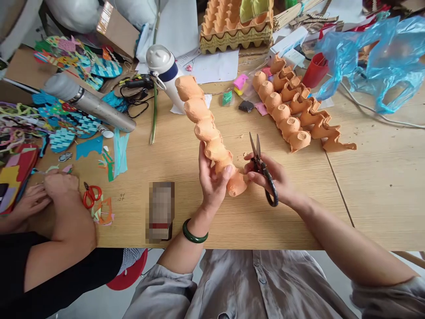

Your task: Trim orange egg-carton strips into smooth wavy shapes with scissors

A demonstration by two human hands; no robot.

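Note:
My left hand [214, 179] is closed around the lower part of an orange egg carton strip [206, 128], a single row of cups that slants up and to the left above the table. In my right hand [274, 175] is a pair of black scissors [264, 168], blades pointing up and slightly parted. The right fingers are close to the strip's lower end; whether they touch it I cannot tell. To the right lie more cut egg carton strips [282, 116], one cups up, others with jagged edges.
Stacked egg trays [234, 26] stand at the back. A white bottle [166, 73] is behind the strip. A blue plastic bag [375, 62] and a red cup [315, 71] are at right. At left, a co-worker's hands [49, 190] rest near red-handled scissors [91, 195] and a grey flask [89, 104].

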